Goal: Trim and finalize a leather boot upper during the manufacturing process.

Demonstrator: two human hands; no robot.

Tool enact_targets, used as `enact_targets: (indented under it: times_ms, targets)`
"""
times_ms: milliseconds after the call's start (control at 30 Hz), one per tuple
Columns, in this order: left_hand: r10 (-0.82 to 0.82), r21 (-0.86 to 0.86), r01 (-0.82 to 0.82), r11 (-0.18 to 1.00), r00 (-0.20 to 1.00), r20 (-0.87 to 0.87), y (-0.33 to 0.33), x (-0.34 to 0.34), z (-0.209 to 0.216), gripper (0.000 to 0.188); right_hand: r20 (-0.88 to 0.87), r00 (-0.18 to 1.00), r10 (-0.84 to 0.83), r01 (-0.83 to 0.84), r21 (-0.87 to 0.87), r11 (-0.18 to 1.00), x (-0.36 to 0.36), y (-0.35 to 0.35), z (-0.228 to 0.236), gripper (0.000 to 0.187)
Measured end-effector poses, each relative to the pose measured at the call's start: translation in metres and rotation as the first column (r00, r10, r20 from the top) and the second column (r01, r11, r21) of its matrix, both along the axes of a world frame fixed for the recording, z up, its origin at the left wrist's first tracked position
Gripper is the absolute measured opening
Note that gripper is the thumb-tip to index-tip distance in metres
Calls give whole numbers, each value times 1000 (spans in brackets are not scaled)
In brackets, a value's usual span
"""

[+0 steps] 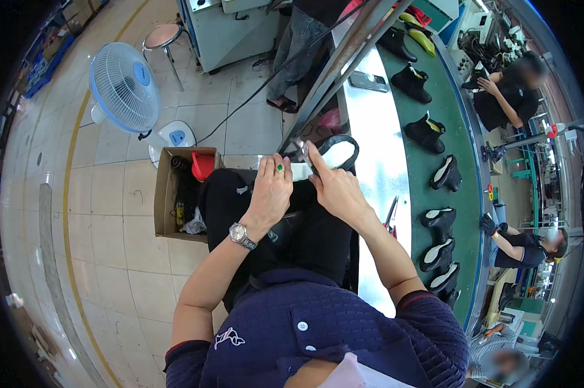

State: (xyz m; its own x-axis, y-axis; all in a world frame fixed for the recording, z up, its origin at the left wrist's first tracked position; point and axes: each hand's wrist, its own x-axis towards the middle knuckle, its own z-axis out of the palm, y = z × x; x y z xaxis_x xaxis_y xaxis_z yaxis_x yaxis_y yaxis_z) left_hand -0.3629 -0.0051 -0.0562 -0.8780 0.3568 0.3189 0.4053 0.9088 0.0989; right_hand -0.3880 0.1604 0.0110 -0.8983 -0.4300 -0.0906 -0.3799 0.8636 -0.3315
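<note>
A black shoe (339, 155) lies across my lap with its white underside up and one end pointing away to the right. My left hand (271, 193), wearing a watch and a green-stoned ring, is closed over the near end of this shoe. In my right hand (338, 192) is a metal hand tool (300, 150), held against the shoe near its middle. The tool's exact kind is blurred, and its lower part hides behind my fingers.
Beside my legs stands a cardboard box (164, 213) of odds and ends, with a fan (125, 87) behind it. On my right, scissors (391, 213) and a phone (368, 81) lie on a metal ledge (382, 155). Several black shoes (446, 173) line the green conveyor (402, 119); co-workers sit beyond.
</note>
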Motion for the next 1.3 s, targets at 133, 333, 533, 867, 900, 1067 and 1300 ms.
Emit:
enact_targets:
  times_ms: [133,333,533,867,900,1067,1300]
  targets:
    - [-18,79,16,997,1000,19,-2,3,-2,51,-18,990,-140,135,-163,977,10,-13,-5,70]
    - [-66,620,-82,781,975,213,-14,8,2,77,-12,1000,-8,6,-124,992,5,-16,5,70]
    - [-12,682,-209,701,952,304,-16,4,1,87,100,995,4,-1,-27,1000,-2,-13,-18,60]
    - [-58,710,-108,695,977,206,-31,20,-3,104,7,1000,-9,9,100,995,-28,40,-11,51]
    - [-31,701,-166,694,965,259,-31,34,1,105,157,986,-53,40,81,996,-16,43,-2,53]
    - [-25,718,-356,598,887,461,-35,102,-24,84,768,639,-49,325,-212,922,34,26,24,56]
    - [242,615,-471,632,874,421,-66,91,0,28,624,723,297,-158,-270,950,30,0,21,59]
